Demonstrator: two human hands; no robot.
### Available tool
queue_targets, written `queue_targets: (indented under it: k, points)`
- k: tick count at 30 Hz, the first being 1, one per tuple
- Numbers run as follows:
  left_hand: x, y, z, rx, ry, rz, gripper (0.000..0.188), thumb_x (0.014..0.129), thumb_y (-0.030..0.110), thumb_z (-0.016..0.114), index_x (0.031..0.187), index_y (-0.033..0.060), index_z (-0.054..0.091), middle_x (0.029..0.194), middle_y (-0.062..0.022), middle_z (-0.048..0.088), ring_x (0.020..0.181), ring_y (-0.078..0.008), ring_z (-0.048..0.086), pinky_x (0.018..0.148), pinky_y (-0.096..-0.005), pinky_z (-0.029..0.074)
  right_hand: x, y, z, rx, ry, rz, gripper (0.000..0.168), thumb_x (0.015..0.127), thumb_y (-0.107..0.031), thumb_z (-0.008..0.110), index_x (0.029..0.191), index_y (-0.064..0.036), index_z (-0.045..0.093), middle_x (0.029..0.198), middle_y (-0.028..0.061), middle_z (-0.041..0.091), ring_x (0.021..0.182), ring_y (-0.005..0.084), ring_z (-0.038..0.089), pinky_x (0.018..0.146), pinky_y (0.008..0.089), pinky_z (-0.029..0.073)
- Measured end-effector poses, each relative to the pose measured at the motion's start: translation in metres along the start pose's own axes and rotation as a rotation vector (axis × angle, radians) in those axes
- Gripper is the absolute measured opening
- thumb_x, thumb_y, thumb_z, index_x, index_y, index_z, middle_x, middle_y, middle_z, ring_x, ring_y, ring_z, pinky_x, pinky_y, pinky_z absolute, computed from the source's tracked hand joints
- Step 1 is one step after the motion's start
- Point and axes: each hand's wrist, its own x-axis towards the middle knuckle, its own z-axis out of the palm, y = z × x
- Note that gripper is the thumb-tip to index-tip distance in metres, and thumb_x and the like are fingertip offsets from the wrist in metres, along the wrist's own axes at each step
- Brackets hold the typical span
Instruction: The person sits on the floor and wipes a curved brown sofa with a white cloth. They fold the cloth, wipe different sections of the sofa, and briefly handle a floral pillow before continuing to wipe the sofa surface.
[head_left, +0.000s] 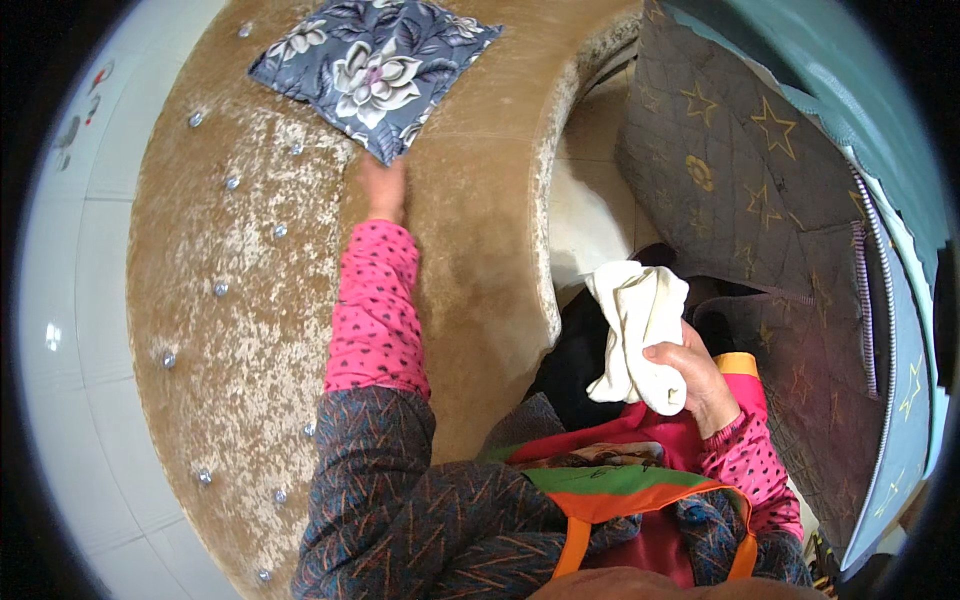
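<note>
My left hand (384, 187), blurred, reaches to the lower corner of a grey floral cushion (375, 79). Its fingertips are partly hidden at that corner, so whether they grip the fabric cannot be told. The cushion lies on a curved tan velvet sofa (472, 247), against the worn backrest (255, 315). Over my lap, my right hand (694, 375) holds a folded white cloth (637, 330), with the thumb on top of it. Pink dotted sleeves cover both of my forearms.
A dark quilted cover (750, 187) with gold stars hangs close on the right, edged by a zipper-like striped trim (874, 315). Shiny buttons (221, 288) stud the backrest. Pale floor tiles (592, 210) show between sofa and cover. Orange apron straps (574, 544) cross my front.
</note>
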Motion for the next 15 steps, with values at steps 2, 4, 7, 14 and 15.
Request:
queue_targets:
  k: [2, 4, 7, 14, 15]
  points:
    - [0.026, -0.039, -0.001, -0.076, 0.112, -0.232, 0.06, 0.08, 0.015, 0.07, 0.132, 0.0012, 0.043, 0.112, -0.0177, 0.059, 0.094, -0.0283, 0.06, 0.078, -0.0381, 0.052, 0.004, -0.001, 0.0, -0.01, -0.035, 0.053, 0.056, 0.077, -0.002, 0.066, 0.129, 0.001, 0.047, 0.116, 0.0113, 0.062, 0.103, 0.0199, 0.062, 0.092, 0.0331, 0.049]
    - [0.032, -0.011, 0.008, -0.413, -0.027, -0.496, 0.055, 0.085, 0.013, 0.068, 0.131, 0.0079, 0.038, 0.102, -0.0127, 0.058, 0.085, -0.0258, 0.058, 0.066, -0.0357, 0.054, 0.0, 0.002, 0.002, -0.004, -0.003, 0.064, 0.059, 0.077, -0.001, 0.066, 0.133, 0.0, 0.045, 0.119, 0.0108, 0.061, 0.106, 0.0201, 0.06, 0.095, 0.0335, 0.047]
    - [0.044, -0.008, 0.018, -0.746, 0.001, -0.589, 0.039, 0.09, 0.017, 0.067, 0.12, 0.0124, 0.043, 0.094, -0.0083, 0.056, 0.072, -0.0206, 0.056, 0.056, -0.0327, 0.053, 0.0, -0.004, 0.006, 0.013, -0.015, 0.082, 0.061, 0.077, -0.001, 0.066, 0.135, 0.0, 0.044, 0.12, 0.0104, 0.061, 0.108, 0.0201, 0.06, 0.096, 0.0338, 0.047]
    - [0.086, -0.006, 0.017, -0.768, -0.13, -0.581, 0.004, 0.091, 0.014, 0.062, 0.092, 0.0102, 0.06, 0.07, 0.0002, 0.052, 0.055, -0.0112, 0.046, 0.047, -0.0247, 0.041, 0.005, -0.007, 0.006, -0.062, -0.097, 0.054, 0.059, 0.08, -0.005, 0.065, 0.134, 0.0, 0.043, 0.117, 0.0089, 0.06, 0.106, 0.0181, 0.059, 0.094, 0.033, 0.047]
    - [0.079, 0.003, 0.021, -0.696, -0.129, -0.561, 0.012, 0.091, 0.016, 0.061, 0.101, 0.0097, 0.06, 0.076, 0.0002, 0.054, 0.06, -0.0115, 0.048, 0.049, -0.0248, 0.041, 0.005, -0.007, 0.005, -0.061, -0.094, 0.049, 0.058, 0.08, -0.005, 0.064, 0.134, 0.0, 0.043, 0.117, 0.0089, 0.06, 0.106, 0.018, 0.059, 0.094, 0.0329, 0.047]
